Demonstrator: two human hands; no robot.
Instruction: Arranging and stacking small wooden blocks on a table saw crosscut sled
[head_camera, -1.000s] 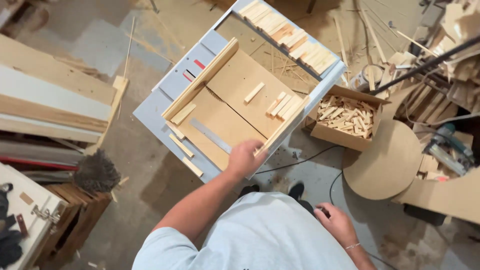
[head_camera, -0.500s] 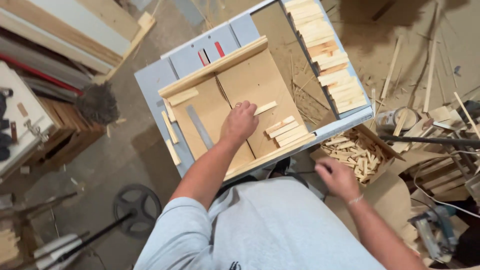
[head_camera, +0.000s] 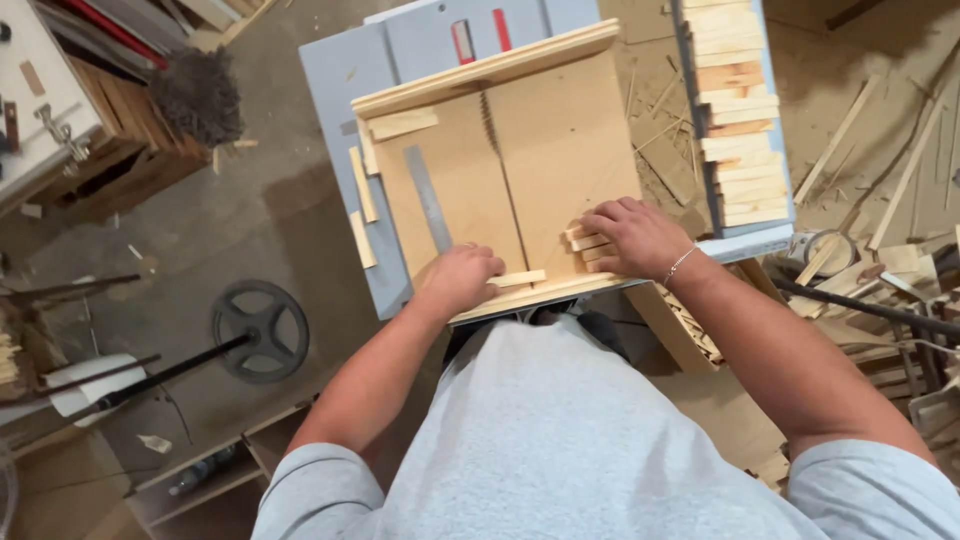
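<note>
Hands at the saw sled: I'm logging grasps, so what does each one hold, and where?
The left hand presses one end of a short wood strip flat on the sled. The right hand rests on a small stack of strips; no closed grip shows.

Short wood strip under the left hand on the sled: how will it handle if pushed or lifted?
The wood strip looks thin and pale, so probably light and stiff. It lies flat on the smooth sled board, so it would likely slide, not roll. The left hand presses one end; a push there might pivot it.
</note>
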